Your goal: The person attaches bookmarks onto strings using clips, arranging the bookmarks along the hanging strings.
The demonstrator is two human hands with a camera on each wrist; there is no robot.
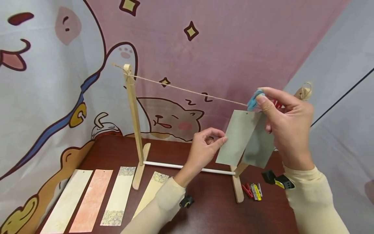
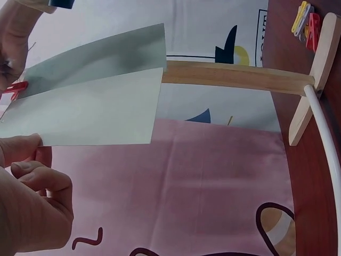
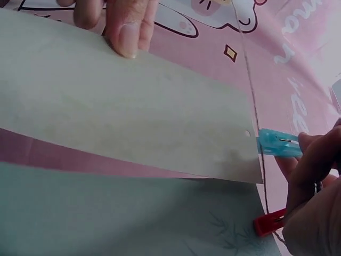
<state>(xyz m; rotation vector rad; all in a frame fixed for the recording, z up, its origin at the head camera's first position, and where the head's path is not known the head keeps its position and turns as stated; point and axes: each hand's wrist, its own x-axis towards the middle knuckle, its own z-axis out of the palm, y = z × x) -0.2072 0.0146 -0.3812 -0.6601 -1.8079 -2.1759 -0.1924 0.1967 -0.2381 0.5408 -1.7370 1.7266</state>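
Note:
My left hand (image 1: 204,148) pinches the left edge of a pale grey-green paper strip (image 1: 237,139) between thumb and finger. The strip hangs tilted, its small punched hole at the upper end, beside the string (image 1: 187,90). At that end my right hand (image 1: 292,123) holds a blue clothespin (image 1: 253,101) between thumb and fingers; in the right wrist view the clothespin's tip (image 3: 262,143) meets the string right by the hole. Behind, a darker green strip (image 3: 133,213) with a faint bamboo print hangs from the string by a red clothespin (image 3: 269,221).
The string runs between two wooden posts, the left one (image 1: 134,117) standing on a foot, with a white rod (image 1: 163,165) joining them low down. Several clothespins (image 1: 255,191) lie by the right foot. Cream, pink (image 1: 92,200) and lace-patterned strips (image 1: 118,195) lie at the left.

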